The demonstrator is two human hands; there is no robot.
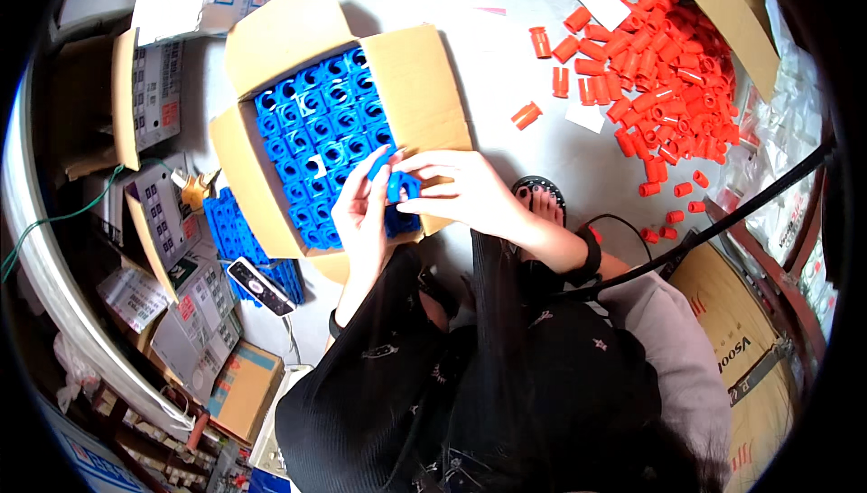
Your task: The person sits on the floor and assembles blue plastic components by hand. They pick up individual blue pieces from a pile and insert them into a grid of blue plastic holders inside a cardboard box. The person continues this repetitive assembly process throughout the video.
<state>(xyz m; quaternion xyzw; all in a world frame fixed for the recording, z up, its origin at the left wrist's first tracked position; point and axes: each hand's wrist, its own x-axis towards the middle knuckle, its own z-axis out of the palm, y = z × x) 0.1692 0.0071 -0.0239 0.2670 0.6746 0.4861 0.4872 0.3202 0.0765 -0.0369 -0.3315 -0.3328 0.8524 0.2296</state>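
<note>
An open cardboard box (422, 78) stands in front of me, filled with rows of blue plastic parts (312, 136) that have round holes. Over its near right corner my left hand (361, 213) pinches a small blue plastic piece (382, 163) between thumb and fingers. My right hand (465, 188) comes in from the right, its fingers closed round a blue plastic part with a hole (404, 188). The two pieces are very close together; whether they are joined I cannot tell, as the fingers hide part of both.
A large heap of red plastic sleeves (659, 69) covers the floor at the far right, with a few strays and white cards around it. Left of the box lie stacked blue strips (248, 245) and a white and black handheld device (259, 285). Cartons (158, 91) line the left side.
</note>
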